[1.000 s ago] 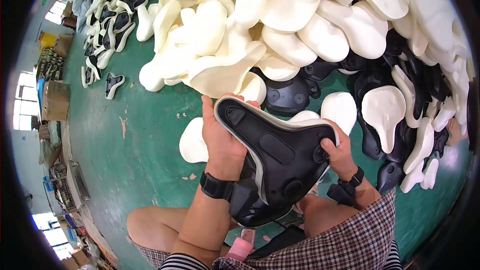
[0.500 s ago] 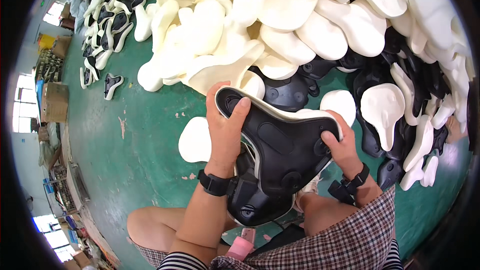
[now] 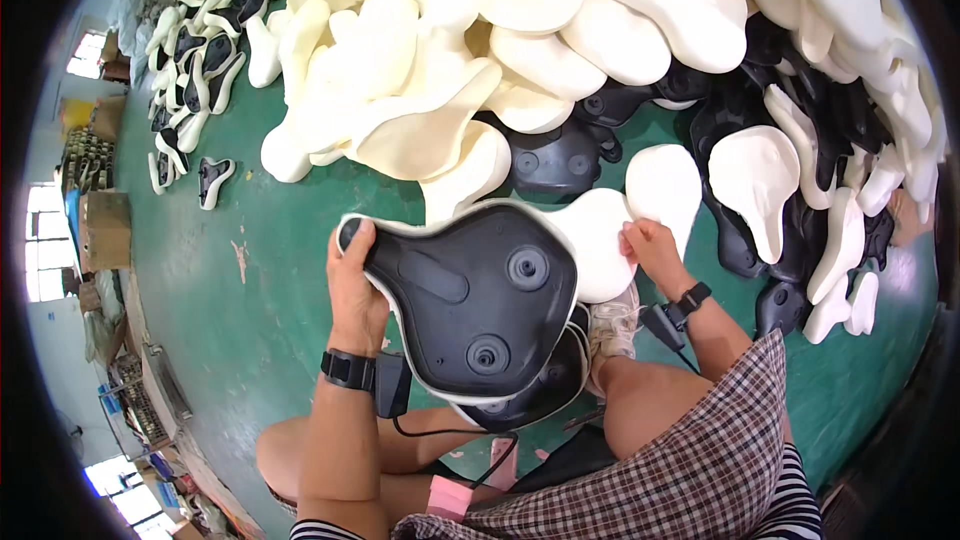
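Note:
My left hand grips the narrow nose of a bicycle saddle. The saddle's black shell underside faces up, framed by a pale foam rim. Its wide end points right, with two round raised fittings. My right hand is off the saddle, its fingers drawn together at the right edge of a white foam saddle pad; whether they pinch it I cannot make out. A second black saddle shell lies partly hidden beneath the held one, above my lap.
A large heap of cream foam pads covers the far floor. Black shells and white pads lie to the right. Another white pad is beyond my right hand. At far left are assembled pieces and cardboard boxes.
My right hand has let go of the saddle's wide end. The saddle has turned and moved left and down in my left hand. A white pad now shows beside my right hand.

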The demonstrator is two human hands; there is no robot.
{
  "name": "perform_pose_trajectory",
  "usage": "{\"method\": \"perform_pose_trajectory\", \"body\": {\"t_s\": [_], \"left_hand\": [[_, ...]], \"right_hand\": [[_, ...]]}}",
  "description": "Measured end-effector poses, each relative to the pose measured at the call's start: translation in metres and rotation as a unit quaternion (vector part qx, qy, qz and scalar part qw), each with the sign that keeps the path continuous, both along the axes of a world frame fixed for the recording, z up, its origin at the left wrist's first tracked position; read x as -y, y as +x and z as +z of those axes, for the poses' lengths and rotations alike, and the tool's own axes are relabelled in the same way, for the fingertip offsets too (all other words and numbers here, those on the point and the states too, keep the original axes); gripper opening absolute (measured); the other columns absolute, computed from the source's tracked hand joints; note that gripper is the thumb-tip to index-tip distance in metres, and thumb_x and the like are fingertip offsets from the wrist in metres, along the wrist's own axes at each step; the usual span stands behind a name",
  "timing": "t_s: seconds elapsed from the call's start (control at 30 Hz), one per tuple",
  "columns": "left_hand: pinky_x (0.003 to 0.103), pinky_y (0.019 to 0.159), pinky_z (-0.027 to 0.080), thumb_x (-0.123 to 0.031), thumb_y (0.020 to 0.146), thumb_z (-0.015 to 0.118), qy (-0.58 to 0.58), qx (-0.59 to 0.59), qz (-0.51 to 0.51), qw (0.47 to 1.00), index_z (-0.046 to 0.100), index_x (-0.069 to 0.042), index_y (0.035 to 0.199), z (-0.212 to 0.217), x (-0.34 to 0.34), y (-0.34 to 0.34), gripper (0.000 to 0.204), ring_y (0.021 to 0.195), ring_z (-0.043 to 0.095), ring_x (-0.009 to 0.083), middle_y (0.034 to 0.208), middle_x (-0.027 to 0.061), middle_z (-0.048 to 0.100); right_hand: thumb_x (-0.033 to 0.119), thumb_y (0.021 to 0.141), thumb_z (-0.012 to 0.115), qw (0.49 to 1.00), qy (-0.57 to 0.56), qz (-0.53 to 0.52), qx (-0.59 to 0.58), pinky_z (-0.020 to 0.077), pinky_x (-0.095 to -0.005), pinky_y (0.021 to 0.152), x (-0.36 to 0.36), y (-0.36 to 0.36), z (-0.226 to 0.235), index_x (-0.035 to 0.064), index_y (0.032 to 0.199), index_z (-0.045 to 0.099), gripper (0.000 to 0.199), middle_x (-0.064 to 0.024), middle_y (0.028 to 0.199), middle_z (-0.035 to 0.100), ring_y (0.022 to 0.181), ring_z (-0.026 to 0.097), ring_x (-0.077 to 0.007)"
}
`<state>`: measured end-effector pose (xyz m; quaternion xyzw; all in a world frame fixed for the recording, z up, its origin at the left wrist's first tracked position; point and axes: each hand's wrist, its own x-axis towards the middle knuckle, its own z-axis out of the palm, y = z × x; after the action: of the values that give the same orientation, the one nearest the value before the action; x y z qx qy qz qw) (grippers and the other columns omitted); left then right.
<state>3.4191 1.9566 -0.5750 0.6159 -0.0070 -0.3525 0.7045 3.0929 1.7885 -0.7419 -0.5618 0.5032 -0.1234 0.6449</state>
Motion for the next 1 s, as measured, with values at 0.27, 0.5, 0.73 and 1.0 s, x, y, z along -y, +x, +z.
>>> {"method": "perform_pose_trajectory", "body": {"t_s": [0.27, 0.5, 0.73, 1.0], "left_hand": [[0.038, 0.091, 0.047, -0.016, 0.091, 0.062, 0.116, -0.105, -0.079, 0.985, 0.051, -0.01, 0.123, -0.054, -0.067, -0.007, 0.035, 0.103, 0.057, 0.0182, 0.112, 0.003, 0.059], [0.039, 0.088, 0.047, -0.036, 0.097, 0.051, 0.096, -0.157, -0.158, 0.97, 0.052, -0.011, 0.12, -0.065, -0.061, -0.024, 0.034, 0.101, 0.058, 0.0174, 0.111, 0.0016, 0.06], [0.033, 0.067, 0.05, -0.041, 0.087, 0.06, 0.271, -0.181, -0.202, 0.924, 0.056, -0.001, 0.109, -0.182, -0.175, -0.015, 0.046, 0.078, 0.059, 0.0236, 0.093, 0.0088, 0.056], [0.036, 0.076, 0.053, -0.036, 0.088, 0.062, 0.233, -0.37, -0.132, 0.89, 0.06, -0.002, 0.104, -0.153, -0.116, -0.051, 0.038, 0.084, 0.06, 0.024, 0.095, 0.0125, 0.06]], "right_hand": [[0.045, 0.08, 0.068, 0.906, -0.242, 0.086, -0.336, 0.0481, -0.0443, 0.066, -0.028, -0.009, -0.003, -0.0016, 0.074, 0.059, 0.048, -0.0218, 0.075, 0.063, 0.073, 0.062, -0.036], [0.029, 0.078, 0.074, 0.989, 0.085, -0.117, 0.006, 0.0506, -0.032, 0.078, -0.018, -0.006, -0.072, -0.0101, 0.115, 0.054, 0.057, -0.0164, 0.103, 0.063, 0.095, 0.06, -0.0202], [0.006, 0.077, 0.068, 0.954, -0.28, 0.034, 0.102, 0.0472, -0.0344, 0.082, -0.018, 0.036, 0.106, -0.0025, 0.11, 0.052, 0.039, -0.0141, 0.103, 0.06, 0.094, 0.058, -0.0233], [0.0, 0.057, 0.067, 0.767, -0.535, 0.304, 0.181, 0.0451, -0.0438, 0.087, -0.006, 0.068, 0.163, 0.0034, 0.104, 0.055, 0.048, -0.0144, 0.112, 0.059, 0.101, 0.056, -0.0351]]}}
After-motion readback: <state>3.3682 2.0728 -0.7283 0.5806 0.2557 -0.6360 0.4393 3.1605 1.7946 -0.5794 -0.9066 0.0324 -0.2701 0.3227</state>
